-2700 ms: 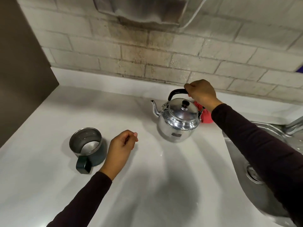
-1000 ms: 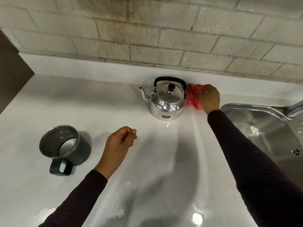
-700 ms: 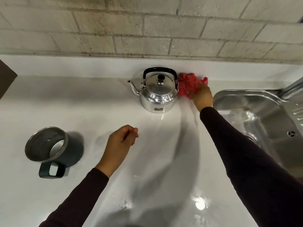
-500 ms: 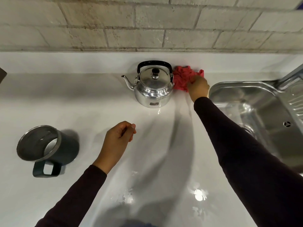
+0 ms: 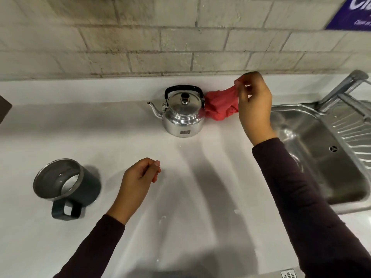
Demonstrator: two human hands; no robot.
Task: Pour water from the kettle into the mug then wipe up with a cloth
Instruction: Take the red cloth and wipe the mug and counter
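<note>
A shiny steel kettle [image 5: 183, 115] with a black handle stands upright at the back of the white counter [image 5: 120, 137], spout pointing left. Just right of it hangs a red cloth [image 5: 219, 105]; my right hand [image 5: 254, 105] pinches its upper corner and holds it partly lifted, its lower folds near the counter. A dark mug [image 5: 68, 184] with a steel inside holds water at the front left, handle toward me. My left hand [image 5: 138, 181] hovers loosely curled to the right of the mug, holding nothing. Small water drops [image 5: 162, 218] lie on the counter near me.
A steel sink [image 5: 321, 157] with a tap [image 5: 341, 87] and ribbed drainer fills the right side. A brick wall [image 5: 160, 37] runs behind the counter. A dark panel edge [image 5: 4, 109] shows at the far left.
My right hand let go of the kettle handle, reached behind the kettle to the red cloth, and has now pinched a corner and lifted it. My left hand stayed put.
</note>
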